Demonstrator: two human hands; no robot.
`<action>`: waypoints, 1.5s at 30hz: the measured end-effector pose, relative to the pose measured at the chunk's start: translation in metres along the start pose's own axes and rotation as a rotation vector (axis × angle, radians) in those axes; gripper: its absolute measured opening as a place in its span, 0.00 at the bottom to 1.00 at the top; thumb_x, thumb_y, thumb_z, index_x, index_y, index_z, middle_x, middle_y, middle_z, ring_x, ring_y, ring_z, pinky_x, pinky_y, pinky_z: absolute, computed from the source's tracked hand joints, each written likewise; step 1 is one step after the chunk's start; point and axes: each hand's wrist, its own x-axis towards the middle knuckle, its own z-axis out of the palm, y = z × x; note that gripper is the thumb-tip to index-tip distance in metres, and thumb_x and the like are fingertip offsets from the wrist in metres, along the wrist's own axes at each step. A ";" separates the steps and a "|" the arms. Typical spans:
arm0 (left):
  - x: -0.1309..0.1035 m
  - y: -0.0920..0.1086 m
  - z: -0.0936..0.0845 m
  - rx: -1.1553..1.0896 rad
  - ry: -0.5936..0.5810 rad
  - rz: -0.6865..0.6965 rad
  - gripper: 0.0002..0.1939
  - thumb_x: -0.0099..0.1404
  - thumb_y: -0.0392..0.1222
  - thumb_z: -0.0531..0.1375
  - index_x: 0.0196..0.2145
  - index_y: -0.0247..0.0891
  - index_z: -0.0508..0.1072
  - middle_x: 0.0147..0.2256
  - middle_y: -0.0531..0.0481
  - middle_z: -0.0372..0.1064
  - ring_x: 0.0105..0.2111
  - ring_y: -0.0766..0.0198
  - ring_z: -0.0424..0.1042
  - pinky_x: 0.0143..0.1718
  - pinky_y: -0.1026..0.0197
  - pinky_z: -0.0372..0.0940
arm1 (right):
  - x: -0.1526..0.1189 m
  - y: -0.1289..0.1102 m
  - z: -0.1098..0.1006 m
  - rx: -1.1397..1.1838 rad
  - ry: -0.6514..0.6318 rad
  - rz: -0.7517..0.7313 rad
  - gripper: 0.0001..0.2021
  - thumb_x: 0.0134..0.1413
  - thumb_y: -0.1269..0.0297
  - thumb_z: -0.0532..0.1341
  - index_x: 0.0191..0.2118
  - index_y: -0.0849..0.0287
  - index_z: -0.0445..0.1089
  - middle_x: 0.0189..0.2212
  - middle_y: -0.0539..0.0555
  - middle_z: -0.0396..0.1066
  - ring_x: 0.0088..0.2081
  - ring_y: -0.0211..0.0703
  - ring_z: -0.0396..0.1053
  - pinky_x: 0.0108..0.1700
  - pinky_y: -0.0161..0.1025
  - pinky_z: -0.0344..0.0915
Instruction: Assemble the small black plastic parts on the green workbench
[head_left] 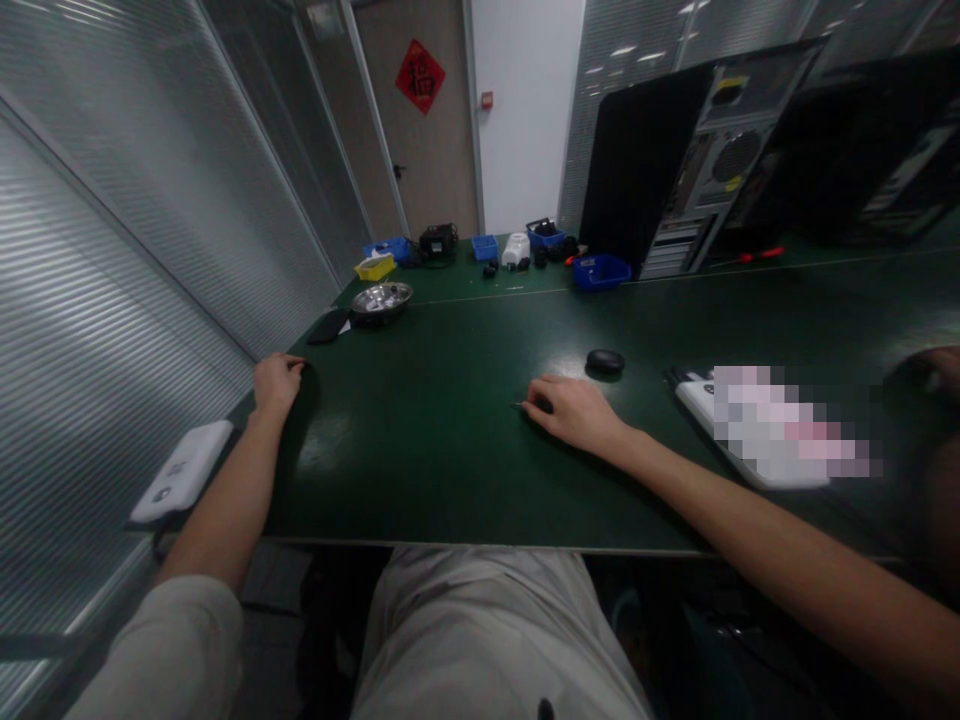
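Observation:
My left hand (278, 383) rests at the left edge of the green table (420, 440), its fingers drawn together and pointing right. Whatever those fingers hold, if anything, is too small to make out. Over the middle of the tabletop, my right hand (568, 411) is closed in a pinch around a small dark object with a thin metal tip (518, 405), which points left. Just beyond that hand lies a black oval object (605, 361), rounded like a computer mouse. A white device (184, 470) sits by my left forearm.
A metal bowl (382, 297) and a black flat item (330, 326) stand far left. Along the back are a yellow tray (375, 267), a blue tray (601, 272) and a computer case (667, 170). Right of me lies a partly blurred white device (724, 440); another person's hand (941, 368) shows beyond.

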 end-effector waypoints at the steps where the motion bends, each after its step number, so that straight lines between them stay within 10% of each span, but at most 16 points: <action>1: 0.000 0.000 0.000 0.005 0.001 0.000 0.18 0.69 0.38 0.54 0.50 0.31 0.80 0.50 0.38 0.74 0.49 0.49 0.72 0.55 0.54 0.64 | 0.000 0.000 0.000 0.004 -0.002 -0.001 0.10 0.68 0.55 0.60 0.40 0.55 0.73 0.38 0.54 0.74 0.33 0.42 0.69 0.32 0.38 0.54; 45: -0.001 0.001 0.012 0.151 0.044 0.067 0.21 0.66 0.32 0.53 0.52 0.31 0.80 0.48 0.34 0.71 0.47 0.45 0.72 0.49 0.51 0.66 | 0.001 0.001 0.000 0.007 0.002 -0.013 0.09 0.67 0.56 0.60 0.41 0.55 0.74 0.38 0.54 0.74 0.33 0.42 0.68 0.32 0.38 0.53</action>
